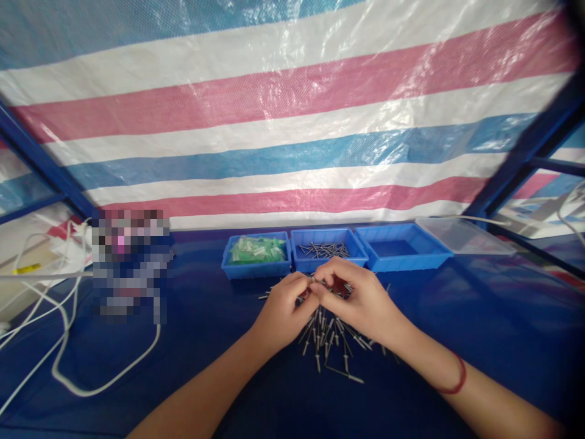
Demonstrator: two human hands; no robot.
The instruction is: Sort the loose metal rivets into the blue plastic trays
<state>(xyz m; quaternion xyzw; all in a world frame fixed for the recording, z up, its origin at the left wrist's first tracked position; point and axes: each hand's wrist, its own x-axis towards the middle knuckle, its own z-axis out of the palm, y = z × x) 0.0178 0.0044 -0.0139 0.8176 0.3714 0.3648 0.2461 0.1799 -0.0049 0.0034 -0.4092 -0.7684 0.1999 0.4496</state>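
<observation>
My left hand [290, 305] and my right hand [361, 299] meet above a loose pile of blind rivets [326, 335] on the blue table. Both are closed, thumbs and fingertips pinched together at one spot. Something small may sit between the fingertips, but I cannot make it out. The rivets are silvery, with thin pins and thicker heads, and lie scattered in many directions. My hands hide part of the pile. Just beyond them, a blue bin [299, 263] contains more thin metal pieces that look like rivets or pins.
To the left stands a blue bin [233, 271] with green and clear plastic packets [258, 249]. A third blue bin [411, 263] is at the right, beside a translucent lid [466, 236]. White cables [91, 390] curl across the left side, near a pixelated patch. Striped sheeting [292, 103] hangs behind.
</observation>
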